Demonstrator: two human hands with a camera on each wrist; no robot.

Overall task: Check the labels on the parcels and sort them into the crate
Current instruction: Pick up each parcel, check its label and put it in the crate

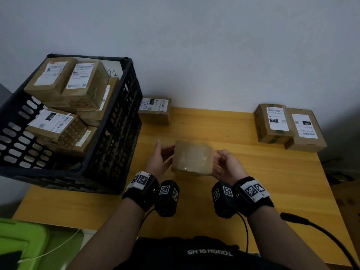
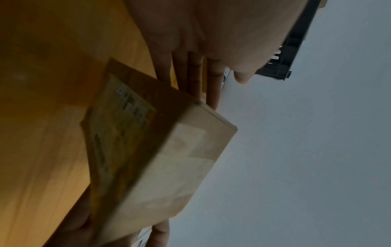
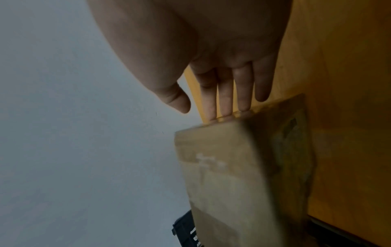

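I hold a plain brown parcel (image 1: 192,157) up off the yellow table (image 1: 253,172), between both hands. My left hand (image 1: 162,154) presses its left end with straight fingers (image 2: 196,75), thumb free. On the opposite end rests my right hand (image 1: 224,162), its straight fingertips (image 3: 226,100) touching the edge. The parcel's top face shows only tape. A label (image 2: 127,108) sits on its underside, blurred. The black crate (image 1: 120,121) stands at the left, tilted, with several labelled parcels (image 1: 85,84) stacked inside.
One labelled parcel (image 1: 155,111) lies on the table behind the crate, against the wall. Two more (image 1: 274,123) (image 1: 305,131) sit side by side at the back right corner. A green bin (image 1: 23,242) is at the lower left, and a black cable (image 1: 321,232) hangs at the right.
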